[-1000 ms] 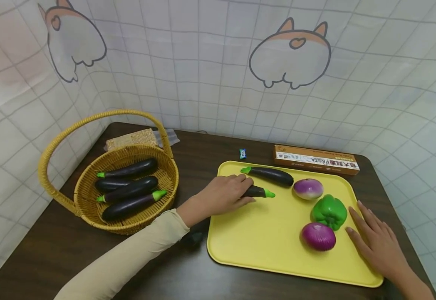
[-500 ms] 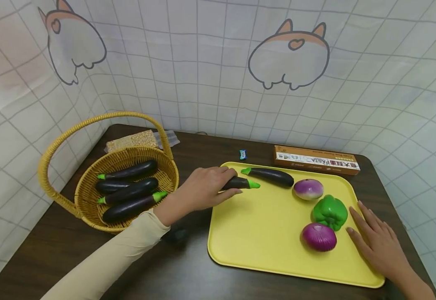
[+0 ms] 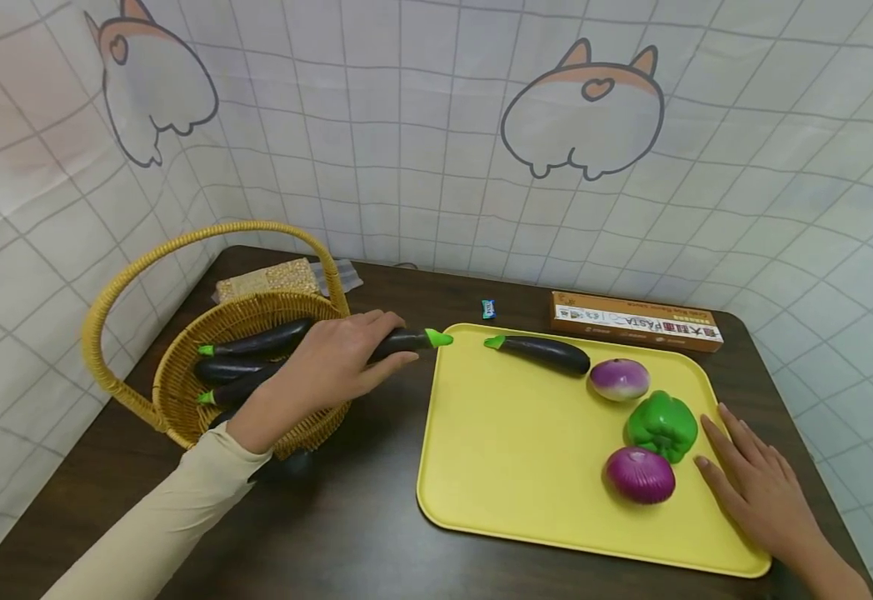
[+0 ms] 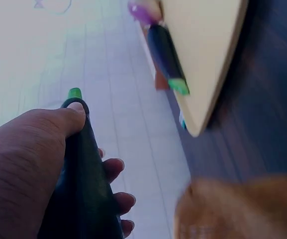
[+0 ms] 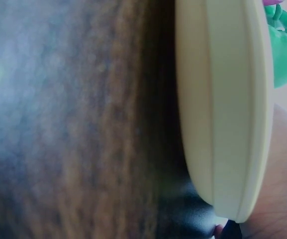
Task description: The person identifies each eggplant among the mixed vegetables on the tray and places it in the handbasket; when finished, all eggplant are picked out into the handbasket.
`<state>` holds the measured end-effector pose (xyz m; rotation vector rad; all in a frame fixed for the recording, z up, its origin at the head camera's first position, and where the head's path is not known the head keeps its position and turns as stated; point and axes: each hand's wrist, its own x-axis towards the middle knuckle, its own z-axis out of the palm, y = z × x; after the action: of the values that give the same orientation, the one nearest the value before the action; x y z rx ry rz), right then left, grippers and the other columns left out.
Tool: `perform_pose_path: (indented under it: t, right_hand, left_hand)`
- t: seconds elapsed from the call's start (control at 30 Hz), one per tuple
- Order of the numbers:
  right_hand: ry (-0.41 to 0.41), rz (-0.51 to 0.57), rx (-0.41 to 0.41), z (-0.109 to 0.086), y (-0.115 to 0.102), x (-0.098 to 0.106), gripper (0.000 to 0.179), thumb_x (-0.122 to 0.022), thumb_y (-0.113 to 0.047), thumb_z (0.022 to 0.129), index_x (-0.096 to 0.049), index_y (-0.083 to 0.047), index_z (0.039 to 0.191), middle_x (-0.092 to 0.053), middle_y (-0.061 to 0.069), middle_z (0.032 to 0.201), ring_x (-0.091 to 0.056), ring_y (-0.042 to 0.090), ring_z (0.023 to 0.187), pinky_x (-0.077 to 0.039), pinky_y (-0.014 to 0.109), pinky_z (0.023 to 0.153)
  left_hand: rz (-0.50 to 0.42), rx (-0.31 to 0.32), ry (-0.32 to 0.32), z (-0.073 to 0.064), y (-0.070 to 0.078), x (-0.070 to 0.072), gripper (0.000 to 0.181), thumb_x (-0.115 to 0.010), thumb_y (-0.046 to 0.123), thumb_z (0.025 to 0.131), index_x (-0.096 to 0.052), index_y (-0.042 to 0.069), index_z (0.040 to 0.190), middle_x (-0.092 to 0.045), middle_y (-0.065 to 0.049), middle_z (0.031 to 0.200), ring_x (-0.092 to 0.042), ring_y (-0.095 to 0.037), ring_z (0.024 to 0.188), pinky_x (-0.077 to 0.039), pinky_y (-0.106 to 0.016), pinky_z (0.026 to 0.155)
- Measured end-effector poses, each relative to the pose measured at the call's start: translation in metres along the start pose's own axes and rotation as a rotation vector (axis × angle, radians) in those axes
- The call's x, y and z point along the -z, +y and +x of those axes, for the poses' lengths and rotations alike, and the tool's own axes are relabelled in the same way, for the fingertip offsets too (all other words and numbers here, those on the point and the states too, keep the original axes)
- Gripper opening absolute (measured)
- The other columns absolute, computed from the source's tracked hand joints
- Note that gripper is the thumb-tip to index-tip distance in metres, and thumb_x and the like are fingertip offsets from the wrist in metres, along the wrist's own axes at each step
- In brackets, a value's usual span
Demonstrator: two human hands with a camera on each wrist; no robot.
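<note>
My left hand (image 3: 331, 358) grips a dark eggplant (image 3: 401, 342) with a bright green stem, held over the right rim of the wicker basket (image 3: 256, 304). In the left wrist view, the thumb lies along that eggplant (image 4: 86, 174) and the fingers curl round its far side. Several other eggplants (image 3: 271, 337) lie inside the basket, partly hidden by my hand. My right hand (image 3: 759, 487) rests at the right edge of the yellow tray (image 3: 504, 450), fingers extended, beside a green bell pepper (image 3: 661, 425). Another eggplant (image 3: 545, 353) lies along the tray's back edge.
A purple-and-white onion (image 3: 620, 379) and a red onion (image 3: 640, 475) sit on the tray. Behind it stand a pasta box (image 3: 635, 322) and a small blue wrapper (image 3: 488, 309). The basket's tall handle (image 3: 212, 233) arches up; a grain packet (image 3: 271, 279) lies behind.
My left hand has carried the eggplant off the tray, leftward to the basket's rim. My right hand has stayed at the tray's edge.
</note>
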<state>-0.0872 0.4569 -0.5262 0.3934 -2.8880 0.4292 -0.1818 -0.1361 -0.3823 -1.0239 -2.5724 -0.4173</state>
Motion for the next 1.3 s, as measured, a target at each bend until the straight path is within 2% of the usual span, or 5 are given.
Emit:
perform_pose_path:
  t: [0.27, 0.43, 0.6, 1.0, 1.3]
  right_hand:
    - [-0.015, -0.004, -0.018, -0.002, -0.002, 0.0, 0.066, -0.055, -0.03, 0.111, -0.027, -0.014, 0.169, -0.011, 0.012, 0.176, -0.014, 0.052, 0.155, 0.004, 0.07, 0.119]
    - [-0.025, -0.009, -0.032, -0.001, -0.004, 0.001, 0.066, -0.054, -0.031, 0.111, -0.026, -0.015, 0.169, -0.01, 0.012, 0.176, -0.012, 0.053, 0.154, 0.005, 0.07, 0.118]
    - [-0.035, -0.008, -0.041, -0.002, -0.004, -0.001, 0.066, -0.053, -0.032, 0.111, -0.025, -0.015, 0.169, -0.009, 0.012, 0.176, -0.012, 0.053, 0.154, 0.004, 0.072, 0.117]
    - [-0.024, -0.007, -0.034, -0.001, -0.004, -0.002, 0.066, -0.054, -0.031, 0.111, -0.026, -0.015, 0.169, -0.01, 0.011, 0.176, -0.013, 0.053, 0.154, 0.003, 0.072, 0.117]
    - [-0.01, 0.002, -0.02, -0.001, -0.002, -0.001, 0.065, -0.054, -0.03, 0.111, -0.027, -0.016, 0.169, -0.011, 0.011, 0.176, -0.014, 0.053, 0.154, 0.003, 0.072, 0.118]
  left_hand:
    - [0.047, 0.153, -0.057, -0.04, -0.025, 0.011, 0.037, -0.073, 0.045, 0.101, -0.067, 0.011, 0.113, -0.066, -0.001, 0.091, -0.056, -0.015, 0.068, -0.048, -0.035, 0.054]
    - [0.049, 0.203, -0.103, -0.065, -0.034, 0.012, 0.032, -0.072, 0.045, 0.102, -0.063, 0.014, 0.106, -0.057, 0.004, 0.084, -0.05, -0.014, 0.065, -0.043, -0.036, 0.054]
    - [0.044, 0.235, -0.117, -0.082, -0.039, 0.016, 0.033, -0.072, 0.045, 0.102, -0.062, 0.014, 0.107, -0.054, 0.004, 0.084, -0.049, -0.014, 0.066, -0.041, -0.035, 0.055]
    - [0.068, 0.259, -0.173, -0.103, -0.038, 0.026, 0.041, -0.081, 0.043, 0.094, -0.067, 0.01, 0.116, -0.063, -0.001, 0.093, -0.05, -0.013, 0.065, -0.041, -0.033, 0.052]
    - [0.067, 0.226, -0.155, -0.104, -0.038, 0.034, 0.035, -0.08, 0.047, 0.094, -0.07, 0.014, 0.104, -0.06, 0.005, 0.086, -0.05, -0.006, 0.06, -0.043, -0.03, 0.049]
